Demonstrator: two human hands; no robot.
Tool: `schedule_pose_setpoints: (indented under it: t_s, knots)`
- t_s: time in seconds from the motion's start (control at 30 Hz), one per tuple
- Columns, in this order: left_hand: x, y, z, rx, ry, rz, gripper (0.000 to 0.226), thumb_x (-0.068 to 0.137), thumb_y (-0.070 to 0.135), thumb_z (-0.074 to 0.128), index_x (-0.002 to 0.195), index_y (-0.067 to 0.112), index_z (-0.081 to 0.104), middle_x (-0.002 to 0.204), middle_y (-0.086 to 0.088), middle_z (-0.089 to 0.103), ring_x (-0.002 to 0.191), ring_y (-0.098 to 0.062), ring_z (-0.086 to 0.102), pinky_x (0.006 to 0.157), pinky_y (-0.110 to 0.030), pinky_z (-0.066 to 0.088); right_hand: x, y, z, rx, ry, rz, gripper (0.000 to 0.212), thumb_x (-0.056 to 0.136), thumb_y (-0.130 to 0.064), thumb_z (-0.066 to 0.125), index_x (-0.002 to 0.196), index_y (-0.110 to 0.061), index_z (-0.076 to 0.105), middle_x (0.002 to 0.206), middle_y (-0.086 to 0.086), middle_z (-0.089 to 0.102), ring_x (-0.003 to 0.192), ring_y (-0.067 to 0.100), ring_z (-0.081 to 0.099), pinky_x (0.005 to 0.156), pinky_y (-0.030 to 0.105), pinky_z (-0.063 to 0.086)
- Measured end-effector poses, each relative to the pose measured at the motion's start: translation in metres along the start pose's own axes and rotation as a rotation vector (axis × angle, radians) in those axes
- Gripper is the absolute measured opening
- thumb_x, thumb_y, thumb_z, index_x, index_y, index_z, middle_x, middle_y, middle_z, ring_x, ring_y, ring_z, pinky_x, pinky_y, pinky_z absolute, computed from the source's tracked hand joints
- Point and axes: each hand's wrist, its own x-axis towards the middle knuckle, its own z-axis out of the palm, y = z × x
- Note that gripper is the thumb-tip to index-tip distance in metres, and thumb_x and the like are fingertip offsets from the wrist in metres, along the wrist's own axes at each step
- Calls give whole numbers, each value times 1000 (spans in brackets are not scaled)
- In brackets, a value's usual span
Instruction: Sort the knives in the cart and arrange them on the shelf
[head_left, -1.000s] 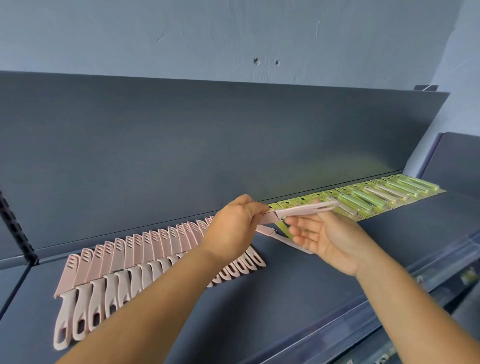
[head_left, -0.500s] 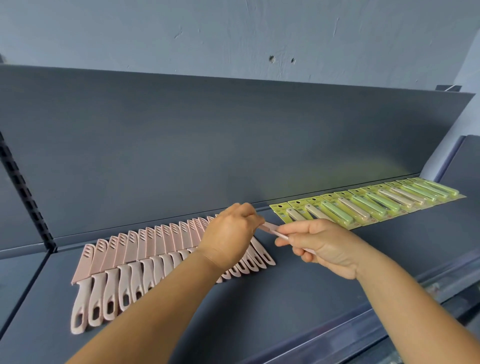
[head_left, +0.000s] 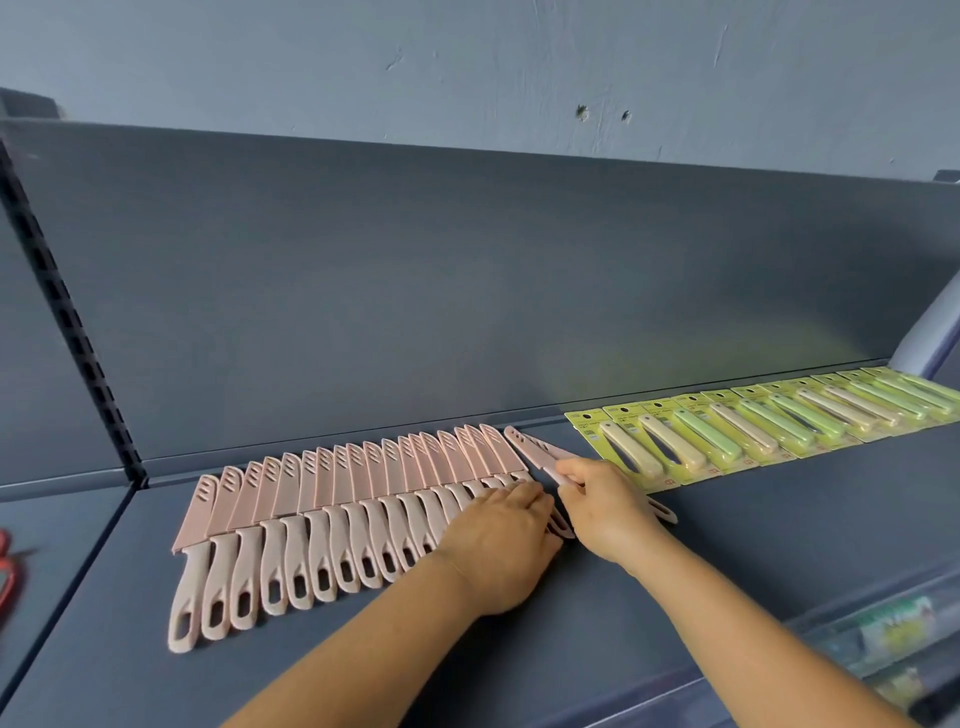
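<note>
On shelf (head_left: 779, 519) | right hand (head_left: 605, 512) hides pink knife (head_left: 530, 447) handle — left hand (head_left: 498, 540) covers row-end

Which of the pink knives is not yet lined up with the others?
The pink knife at the row's right end, pinched by the right hand. Its sheath angles away from the parallel row of pink knives, beside the green packs.

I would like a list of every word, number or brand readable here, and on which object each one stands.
Nothing can be read with certainty.
Green packaging cards: small dark print, too small and blurred to read.
Packages on the lower shelf: blurred, unreadable.
Pink knives: no text visible.
</note>
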Motion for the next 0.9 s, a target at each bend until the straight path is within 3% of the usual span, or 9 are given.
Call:
schedule_pose_setpoints:
  t_s: [0.27,0.4,0.5,0.67,0.8,0.9]
  knots:
    - [-1,-3,2,-25,9,8,49,100,37,33,142,12,34,150,-6,31,137,-23,30,113,-31,18,6,-6,7,-27,55,16,33,99,-12,36,123,-9,59,120,11,63,109,28,56,87,32,46]
    - [-1,-3,3,-36,15,10,50,100,37,34,144,12,33,152,-4,29,139,-22,28,114,-31,16,9,-5,7,224,108,78,41,98,-7,33,133,-18,53,129,4,58,114,22,53,82,20,37]
    - [-1,-3,3,-34,16,15,50,100,37,34,144,13,34,150,-4,31,137,-22,30,114,-30,17,10,-5,10,280,79,66,41,97,-4,34,127,-18,58,126,3,61,108,20,54,84,22,41]
    - [-1,-2,3,-52,16,12,47,99,37,34,139,13,38,145,-4,36,132,-22,35,112,-30,21,12,-8,13,39,10,38,34,94,-2,39,114,-14,64,112,11,64,95,27,56,77,28,46]
    - [-1,-2,2,-93,17,8,50,99,36,37,143,14,34,146,-3,35,133,-21,34,113,-28,19,15,-8,18,-49,-11,44,29,93,-5,40,106,-14,64,112,14,58,87,28,52,69,26,41]
    - [-4,0,-1,-98,15,-3,55,99,38,36,148,16,25,150,-2,29,136,-21,30,114,-27,16,16,-5,13,-97,-14,36,31,97,-10,36,110,-14,64,118,13,52,102,28,53,83,29,45]
